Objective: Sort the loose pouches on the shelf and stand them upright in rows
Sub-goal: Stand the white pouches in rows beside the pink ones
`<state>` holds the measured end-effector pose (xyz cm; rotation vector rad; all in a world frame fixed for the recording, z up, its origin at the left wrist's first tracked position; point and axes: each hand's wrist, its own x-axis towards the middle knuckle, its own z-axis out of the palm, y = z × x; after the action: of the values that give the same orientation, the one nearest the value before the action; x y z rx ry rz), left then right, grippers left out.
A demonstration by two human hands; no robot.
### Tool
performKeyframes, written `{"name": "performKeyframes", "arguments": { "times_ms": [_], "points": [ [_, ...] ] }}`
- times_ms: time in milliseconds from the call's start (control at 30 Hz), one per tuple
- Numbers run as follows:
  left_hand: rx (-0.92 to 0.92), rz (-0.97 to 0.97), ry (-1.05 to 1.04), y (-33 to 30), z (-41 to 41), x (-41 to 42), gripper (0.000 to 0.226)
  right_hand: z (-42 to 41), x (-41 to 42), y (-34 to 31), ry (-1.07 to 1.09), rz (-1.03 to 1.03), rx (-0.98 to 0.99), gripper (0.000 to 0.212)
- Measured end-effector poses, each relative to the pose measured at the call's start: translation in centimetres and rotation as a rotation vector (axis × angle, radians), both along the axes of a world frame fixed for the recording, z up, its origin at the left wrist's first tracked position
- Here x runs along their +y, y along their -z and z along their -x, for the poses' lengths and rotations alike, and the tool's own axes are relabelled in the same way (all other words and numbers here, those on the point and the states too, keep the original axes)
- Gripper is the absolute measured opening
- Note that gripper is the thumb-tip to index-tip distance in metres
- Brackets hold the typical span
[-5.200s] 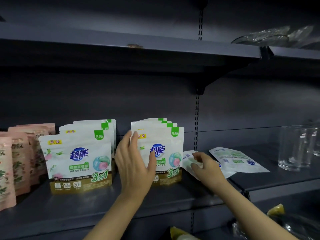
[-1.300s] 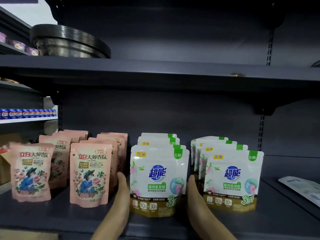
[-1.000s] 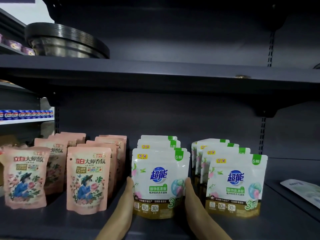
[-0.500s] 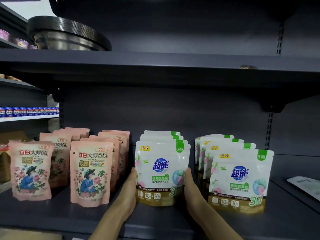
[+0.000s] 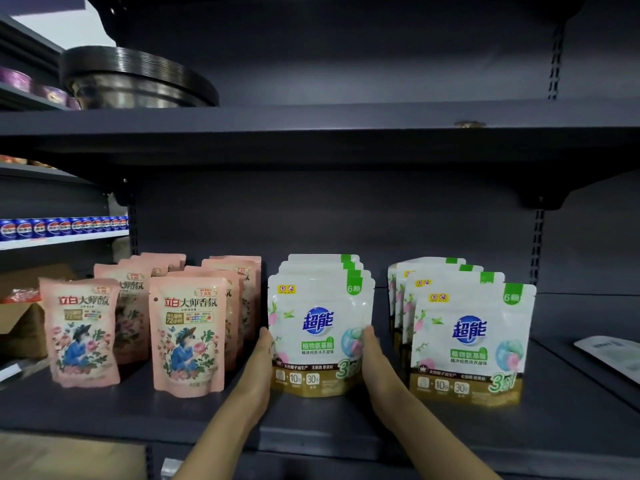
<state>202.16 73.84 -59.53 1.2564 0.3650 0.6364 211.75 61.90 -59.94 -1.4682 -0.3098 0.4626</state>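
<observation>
Two rows of white-and-green laundry pouches stand upright on the dark shelf (image 5: 311,427). My left hand (image 5: 260,362) presses the left side of the left white row (image 5: 320,327), and my right hand (image 5: 372,358) presses its right side, so both hands clasp that row. The right white row (image 5: 467,337) stands apart, untouched. Left of my hands stand two rows of pink floral pouches, one next to my left hand (image 5: 188,334) and one further left (image 5: 81,332). A loose white pouch (image 5: 611,358) lies flat at the far right.
The shelf above (image 5: 311,133) carries a stack of dark metal pans (image 5: 135,84). A cardboard box (image 5: 20,327) sits at the far left. Blue tins (image 5: 62,227) line a neighbouring shelf. A perforated upright (image 5: 537,244) stands behind the right row.
Since five seconds ago my view has swung left and both hands came to the left white row. In the last second the hands slid up its sides and squeezed it together.
</observation>
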Motion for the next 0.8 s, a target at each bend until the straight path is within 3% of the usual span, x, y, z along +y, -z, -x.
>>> {"name": "performKeyframes", "arguments": {
  "times_ms": [100, 267, 400, 533, 700, 800],
  "points": [
    [0.031, -0.074, -0.111, 0.2, 0.5, -0.4, 0.051, 1.0, -0.4, 0.1, 0.024, 0.031, -0.101, 0.064],
    [-0.076, -0.482, -0.468, -1.6, 2.0, -2.2, 0.047, 2.3, -1.4, -1.0, 0.061, 0.082, -0.336, 0.056],
    [-0.147, -0.514, -0.588, -4.9, 1.7, -3.7, 0.047, 3.0, -2.7, -4.3, 0.087, 0.048, -0.450, 0.055],
    [-0.254, -0.554, -0.592, -7.8, 1.4, -6.2, 0.044, 3.9, -4.6, -8.0, 0.118, -0.034, -0.527, 0.031],
    [-0.434, -0.570, -0.506, -10.3, 0.6, -10.3, 0.022, 3.4, -6.6, -10.0, 0.241, -0.103, -0.629, 0.031],
    [-0.517, -0.608, -0.383, -10.9, -0.6, -13.9, 0.016, 3.0, -9.7, -10.5, 0.279, -0.132, -0.742, 0.018]
  ]
}}
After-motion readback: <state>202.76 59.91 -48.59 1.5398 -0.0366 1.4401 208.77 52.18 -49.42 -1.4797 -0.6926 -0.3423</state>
